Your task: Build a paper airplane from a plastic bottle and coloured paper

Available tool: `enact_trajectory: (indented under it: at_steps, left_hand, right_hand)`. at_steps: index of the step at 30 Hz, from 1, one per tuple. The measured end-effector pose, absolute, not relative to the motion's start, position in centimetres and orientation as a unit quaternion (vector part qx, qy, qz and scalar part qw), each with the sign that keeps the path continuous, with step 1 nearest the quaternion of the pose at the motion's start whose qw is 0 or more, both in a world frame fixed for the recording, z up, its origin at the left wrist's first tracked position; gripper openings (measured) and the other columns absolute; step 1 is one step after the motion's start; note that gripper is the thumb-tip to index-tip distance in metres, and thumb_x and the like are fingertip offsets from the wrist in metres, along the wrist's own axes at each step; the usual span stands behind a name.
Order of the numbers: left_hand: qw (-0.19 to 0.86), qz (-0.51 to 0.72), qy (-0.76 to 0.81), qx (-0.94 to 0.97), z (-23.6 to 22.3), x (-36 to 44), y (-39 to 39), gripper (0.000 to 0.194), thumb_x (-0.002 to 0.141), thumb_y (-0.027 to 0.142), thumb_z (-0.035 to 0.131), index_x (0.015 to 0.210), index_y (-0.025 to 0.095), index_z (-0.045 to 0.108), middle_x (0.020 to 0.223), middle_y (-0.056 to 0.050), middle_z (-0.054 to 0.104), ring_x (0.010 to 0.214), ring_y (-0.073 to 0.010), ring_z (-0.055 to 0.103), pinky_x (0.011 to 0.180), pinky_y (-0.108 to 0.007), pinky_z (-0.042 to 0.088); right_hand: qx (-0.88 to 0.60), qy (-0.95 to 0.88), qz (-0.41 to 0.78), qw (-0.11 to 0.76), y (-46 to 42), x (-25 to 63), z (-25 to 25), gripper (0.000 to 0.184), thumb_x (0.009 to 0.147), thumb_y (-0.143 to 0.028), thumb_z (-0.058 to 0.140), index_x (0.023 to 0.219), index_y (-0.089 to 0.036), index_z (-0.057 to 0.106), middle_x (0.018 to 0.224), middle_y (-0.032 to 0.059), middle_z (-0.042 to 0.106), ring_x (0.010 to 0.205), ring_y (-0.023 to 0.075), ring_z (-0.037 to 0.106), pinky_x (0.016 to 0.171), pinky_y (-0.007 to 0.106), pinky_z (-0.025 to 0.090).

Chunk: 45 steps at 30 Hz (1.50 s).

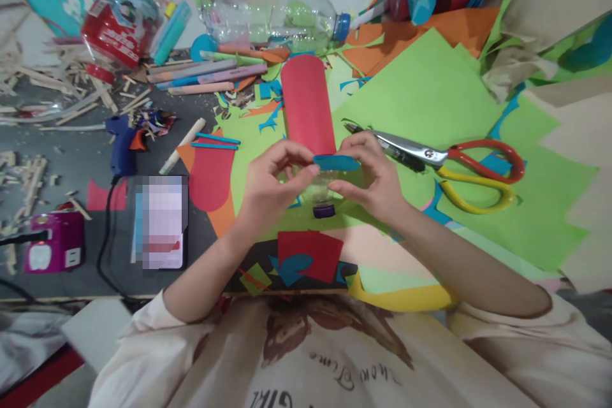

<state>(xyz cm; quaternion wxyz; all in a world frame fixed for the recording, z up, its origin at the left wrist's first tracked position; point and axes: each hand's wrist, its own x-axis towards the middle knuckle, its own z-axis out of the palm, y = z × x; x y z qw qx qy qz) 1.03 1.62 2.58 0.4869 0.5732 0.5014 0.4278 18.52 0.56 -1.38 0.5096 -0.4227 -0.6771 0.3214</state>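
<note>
A blue paper piece (337, 163) is pinched between both hands. My left hand (277, 182) has thumb and fingertips closed at its left end. At the right end, my right hand (375, 175) holds it with curled fingers, its thumb lower down beside the clear bottle neck (318, 186). This neck points toward me and ends in a dark purple cap (324, 210). Beyond the hands lies a red paper-covered form (308, 102), rounded at its far end; it seems to be the bottle's body. Whether the blue paper touches the bottle I cannot tell.
Scissors (430, 154) and a black pen (406, 156) lie right, on green paper (425, 89). At left are a blue glue gun (123, 143), a phone (162, 223) and a purple box (55, 242). A clear bottle (277, 16), markers (210, 73) and wood sticks (31, 182) also lie about.
</note>
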Motion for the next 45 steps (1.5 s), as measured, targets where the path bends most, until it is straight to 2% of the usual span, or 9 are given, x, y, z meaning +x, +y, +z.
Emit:
enact_trajectory:
  at_steps: [6, 11, 18, 23, 31, 36, 38, 41, 45]
  left_hand:
    - [0.390, 0.402, 0.479, 0.676, 2.0, 0.2, 2.5, 0.010, 0.084, 0.029, 0.065, 0.083, 0.020, 0.069, 0.089, -0.003, 0.067, 0.087, -0.0144, 0.063, 0.070, -0.024, 0.049]
    - [0.348, 0.348, 0.495, 0.716, -0.4, -1.7, 2.5, 0.045, 0.090, 0.050, 0.060, 0.130, 0.030, 0.060, 0.142, -0.008, 0.047, 0.126, -0.0239, 0.054, 0.090, -0.031, 0.055]
    - [0.310, 0.325, 0.470, 0.760, -0.3, -2.3, -0.8, 0.044, 0.095, 0.045, 0.054, 0.137, 0.032, 0.056, 0.134, -0.010, 0.052, 0.118, -0.0222, 0.059, 0.095, -0.034, 0.055]
    - [0.302, 0.332, 0.490, 0.747, -0.1, -2.2, -2.1, 0.042, 0.095, 0.035, 0.057, 0.137, 0.035, 0.055, 0.132, -0.009, 0.052, 0.109, -0.0192, 0.063, 0.091, -0.033, 0.057]
    - [0.276, 0.313, 0.485, 0.768, 0.6, -3.6, -0.8, 0.039, 0.094, 0.038, 0.057, 0.132, 0.031, 0.059, 0.130, -0.009, 0.058, 0.114, -0.0213, 0.061, 0.096, -0.035, 0.053]
    - [0.170, 0.260, 0.648, 0.695, 3.0, -11.4, 4.3, 0.032, 0.081, 0.048, 0.065, 0.103, 0.024, 0.067, 0.107, -0.007, 0.069, 0.098, -0.0287, 0.063, 0.094, -0.048, 0.048]
    - [0.052, 0.222, 0.743, 0.629, 4.0, -14.1, 6.0, 0.031, 0.070, 0.046, 0.070, 0.088, 0.023, 0.058, 0.104, -0.009, 0.068, 0.109, -0.0381, 0.058, 0.105, -0.060, 0.037]
    - [0.052, 0.145, 0.823, 0.547, 4.7, -16.4, 7.1, 0.041, 0.061, 0.047, 0.071, 0.071, 0.026, 0.037, 0.112, -0.012, 0.066, 0.123, -0.0493, 0.048, 0.108, -0.069, 0.030]
    - [0.062, 0.158, 0.821, 0.545, 4.1, -18.2, 7.4, 0.049, 0.057, 0.049, 0.070, 0.069, 0.028, 0.027, 0.109, -0.014, 0.065, 0.122, -0.0528, 0.047, 0.105, -0.073, 0.029]
  right_hand:
    - [-0.389, -0.652, 0.385, 0.525, 1.2, 19.0, -1.4, 0.007, 0.086, -0.030, 0.069, 0.082, -0.026, 0.065, 0.100, 0.0025, 0.070, 0.098, 0.0205, 0.065, 0.091, 0.043, 0.051]
    - [-0.401, -0.652, 0.397, 0.507, 0.9, 19.3, -1.1, 0.009, 0.086, -0.031, 0.068, 0.080, -0.025, 0.064, 0.104, 0.0038, 0.073, 0.101, 0.0216, 0.067, 0.094, 0.045, 0.051]
    - [-0.372, -0.669, 0.418, 0.489, -0.7, 18.9, -0.6, 0.009, 0.087, -0.029, 0.066, 0.080, -0.024, 0.063, 0.089, 0.0036, 0.070, 0.084, 0.0185, 0.067, 0.076, 0.037, 0.055]
    - [-0.354, -0.709, 0.345, 0.503, -1.2, 18.5, -1.2, 0.009, 0.084, -0.018, 0.066, 0.084, -0.026, 0.060, 0.097, 0.0053, 0.072, 0.089, 0.0208, 0.066, 0.079, 0.041, 0.054]
    - [-0.331, -0.760, 0.255, 0.498, -1.0, 18.4, -1.9, 0.009, 0.083, -0.021, 0.062, 0.087, -0.028, 0.057, 0.102, 0.0051, 0.075, 0.101, 0.0245, 0.067, 0.085, 0.047, 0.054]
    - [-0.330, -0.758, 0.247, 0.506, -0.8, 18.5, -2.0, 0.011, 0.083, -0.019, 0.061, 0.088, -0.027, 0.056, 0.100, 0.0059, 0.075, 0.099, 0.0242, 0.067, 0.084, 0.047, 0.055]
    - [-0.327, -0.760, 0.244, 0.506, -0.8, 18.4, -2.0, 0.012, 0.083, -0.019, 0.061, 0.089, -0.028, 0.056, 0.101, 0.0055, 0.074, 0.099, 0.0244, 0.067, 0.083, 0.048, 0.056]
    - [-0.319, -0.761, 0.246, 0.508, -0.7, 18.4, -2.0, 0.012, 0.082, -0.018, 0.061, 0.089, -0.028, 0.056, 0.102, 0.0052, 0.074, 0.098, 0.0243, 0.067, 0.084, 0.048, 0.055]
    - [-0.314, -0.763, 0.240, 0.512, -0.7, 18.3, -2.1, 0.011, 0.083, -0.019, 0.060, 0.089, -0.028, 0.055, 0.101, 0.0059, 0.074, 0.097, 0.0239, 0.068, 0.083, 0.046, 0.056]
